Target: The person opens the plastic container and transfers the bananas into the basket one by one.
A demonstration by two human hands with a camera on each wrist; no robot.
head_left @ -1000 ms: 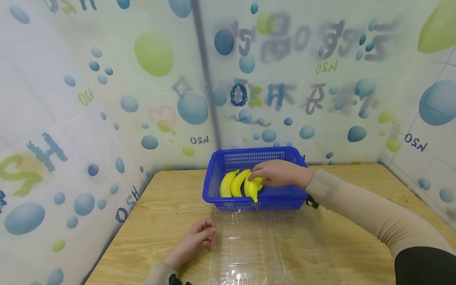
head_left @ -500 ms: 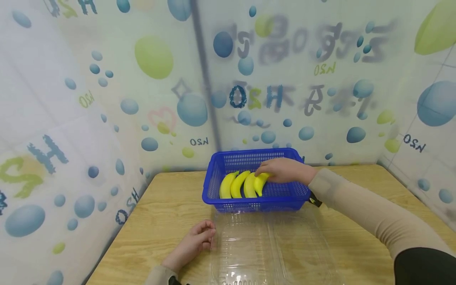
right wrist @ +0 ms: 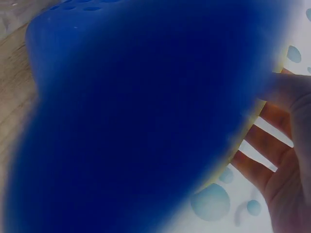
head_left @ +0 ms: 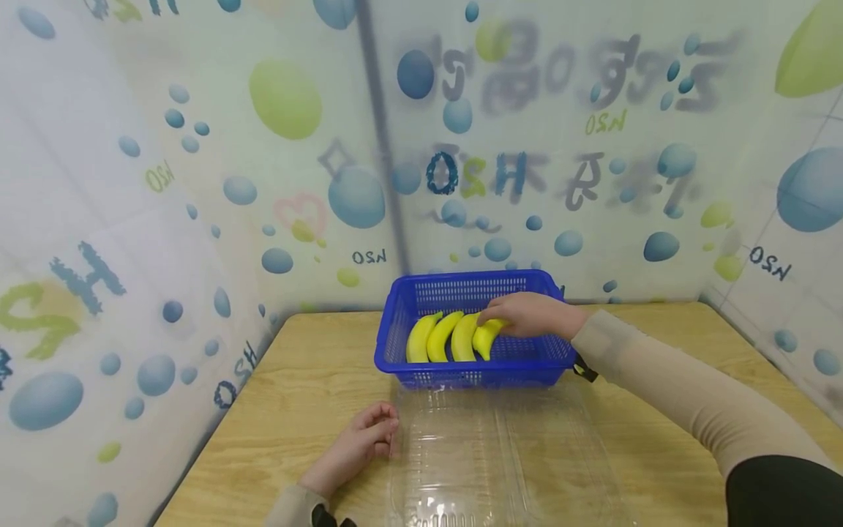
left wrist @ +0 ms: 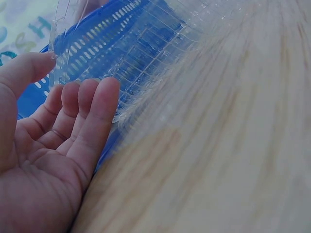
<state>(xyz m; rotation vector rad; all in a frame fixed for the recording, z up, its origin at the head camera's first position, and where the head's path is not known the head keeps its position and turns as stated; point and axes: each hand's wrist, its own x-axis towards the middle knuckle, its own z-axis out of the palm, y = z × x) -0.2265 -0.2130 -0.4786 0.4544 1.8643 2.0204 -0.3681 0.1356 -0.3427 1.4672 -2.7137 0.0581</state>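
My right hand [head_left: 527, 315] grips the rightmost yellow banana [head_left: 486, 338] at its upper end, inside the blue plastic basket [head_left: 487, 375]. To the left of that banana, several more bananas [head_left: 421, 339] lie side by side. In the right wrist view, the blurred basket wall [right wrist: 146, 107] hides most of the held banana. My left hand [head_left: 356, 446] is at the left edge of a clear plastic container [head_left: 454, 446] in front of the basket. Seen from the left wrist, the left hand [left wrist: 63, 131] has its thumb and curled fingers about the container's thin edge.
The wooden table [head_left: 309, 366] extends to both sides of the basket. Behind it stands a pale wall sheet [head_left: 316, 190] printed with bubbles and letters. The clear container reaches toward the table's near side, just in front of the basket.
My right hand has shifted slightly right with the banana, which now sits lower, beside the others within the basket. My left hand stays at the container's edge.
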